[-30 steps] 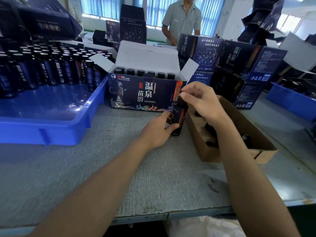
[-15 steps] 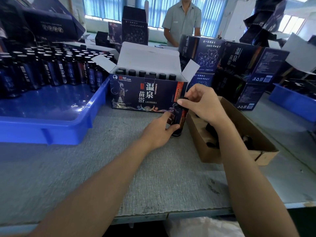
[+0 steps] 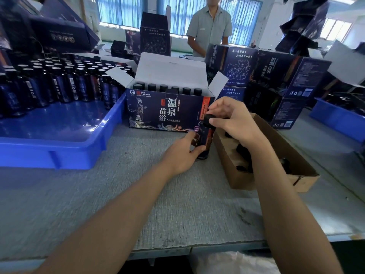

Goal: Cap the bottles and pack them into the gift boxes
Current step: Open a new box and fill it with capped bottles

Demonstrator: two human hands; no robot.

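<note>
A small dark bottle (image 3: 206, 139) stands upright on the grey table in front of the open gift box (image 3: 167, 112). My left hand (image 3: 182, 153) grips its lower body. My right hand (image 3: 233, 121) pinches the black cap (image 3: 208, 118) on the bottle's top with thumb and fingers. The gift box has its white flaps up and holds a row of capped bottles (image 3: 164, 88). A brown cardboard tray (image 3: 245, 178) at the right holds loose black caps (image 3: 242, 150), partly hidden by my right arm.
A blue plastic bin (image 3: 59, 153) at the left holds several uncapped dark bottles (image 3: 59, 84). Closed gift boxes (image 3: 276, 80) are stacked at the back right. A person in a grey shirt (image 3: 209, 28) stands behind the table. Another blue bin (image 3: 339, 119) sits far right.
My right hand has shifted on the cap, with the fingers spread wider and the cap now visible between thumb and fingers. The bottle and my left hand stay in place.
</note>
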